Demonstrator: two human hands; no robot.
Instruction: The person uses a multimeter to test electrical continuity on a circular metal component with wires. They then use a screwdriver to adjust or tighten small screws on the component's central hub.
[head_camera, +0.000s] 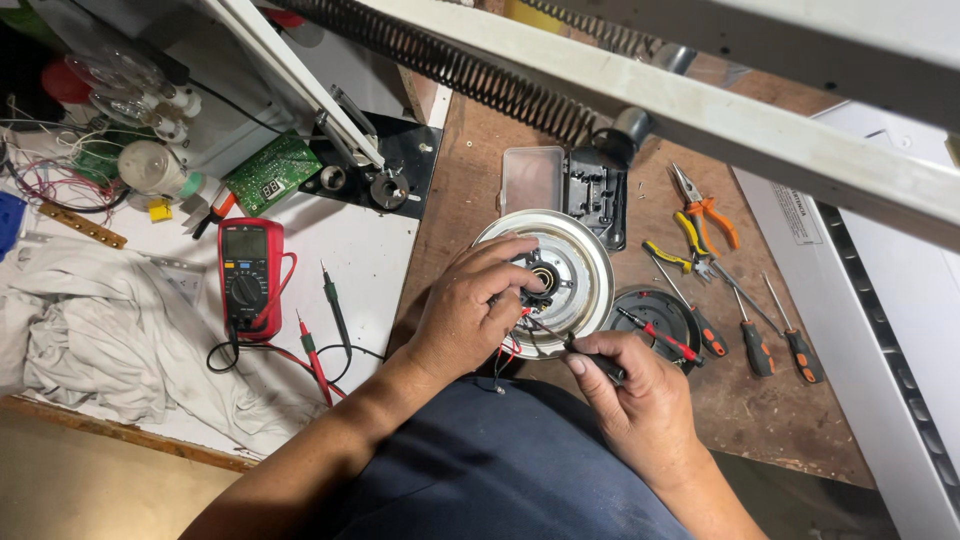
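You are working on a round metal plate (585, 265), pale and smooth with a dark hub at its centre, lying on the worn brown wooden table (760, 410) near its front edge. Thin red and black wires (510, 350) are trailing from the plate's near rim toward you.

Your left forearm is reaching forward from your lap, wrist bent down, and your left hand (470, 300) is lying across the plate's left side with its fingers curled loosely, the fingertips pressing on the hub. Your right hand (635, 395) is sitting at the plate's near edge, clenched around a thin black-handled tool (590, 358) whose tip is pointing at the hub.

Just right of the plate a black round disc (650, 310) is lying flat with a red probe (655, 335) across it. Further right, toward the table's right edge, orange-and-black screwdrivers (780, 340) and orange pliers (705, 212) are lying scattered. On the white board to the left, a red multimeter (248, 270) is lying beside crumpled white cloth (110, 330).
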